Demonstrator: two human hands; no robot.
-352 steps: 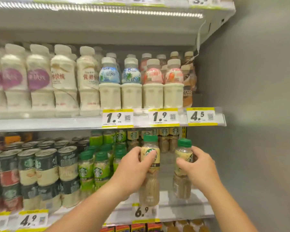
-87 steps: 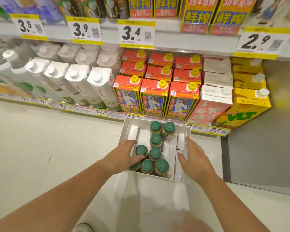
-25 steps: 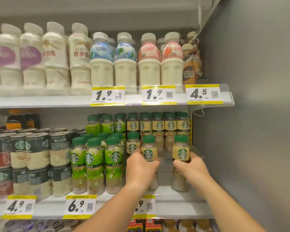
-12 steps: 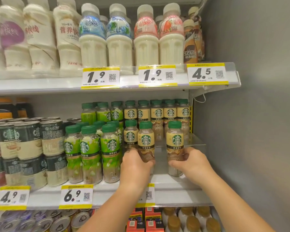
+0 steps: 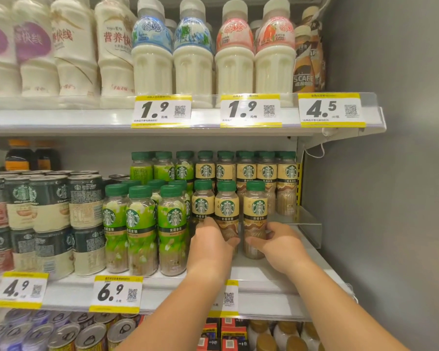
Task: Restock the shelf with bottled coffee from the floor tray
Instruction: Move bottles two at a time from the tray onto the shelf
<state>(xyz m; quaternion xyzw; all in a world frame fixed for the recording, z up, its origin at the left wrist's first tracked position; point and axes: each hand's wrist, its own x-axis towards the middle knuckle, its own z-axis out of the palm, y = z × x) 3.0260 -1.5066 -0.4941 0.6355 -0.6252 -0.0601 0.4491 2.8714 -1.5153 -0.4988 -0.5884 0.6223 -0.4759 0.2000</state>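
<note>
Now, L hand (image 5: 209, 249) fingers round L coffee btl (image 5: 226, 207); R hand (image 5: 281, 245) fingers round R coffee btl (image 5: 256, 209)

White milk-drink bottles (image 5: 193, 59) line the upper shelf (image 5: 61, 120), with brown coffee bottles (image 5: 303, 67) at its right end. 3 yellow-edged price tags (image 5: 250, 110) on its rail read 1.9, 1.9 and 4.5. On the shelf (image 5: 269, 272) below, dark cans (image 5: 48, 224) stand stacked 2 high at the left, with green-labelled bottles (image 5: 140, 229) just beside them. A grey wall (image 5: 390, 173) closes the right side.
</note>
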